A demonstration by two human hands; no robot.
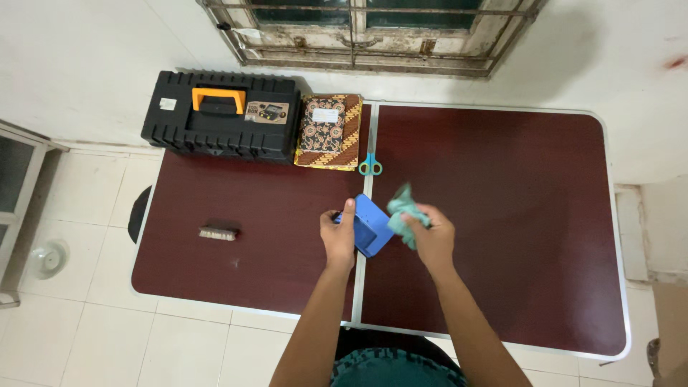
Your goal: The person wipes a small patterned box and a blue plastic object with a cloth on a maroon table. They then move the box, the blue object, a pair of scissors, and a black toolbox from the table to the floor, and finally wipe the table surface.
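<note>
left hand (337,244) gripping blue box (371,225) by its left edge, thumb up along the side | right hand (430,236) bunched round a teal cloth (403,212), pressed on the box's right edge | box tilted over the table (502,215) seam, long axis toward the scissors (370,163) | small, flat, plastic-looking, rounded corners

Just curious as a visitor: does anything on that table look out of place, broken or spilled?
Nothing spilled or broken. The black toolbox overhangs the table's back-left corner, and the window frame above looks rusty and worn. The scissors lie neatly on the table's centre seam.
</note>
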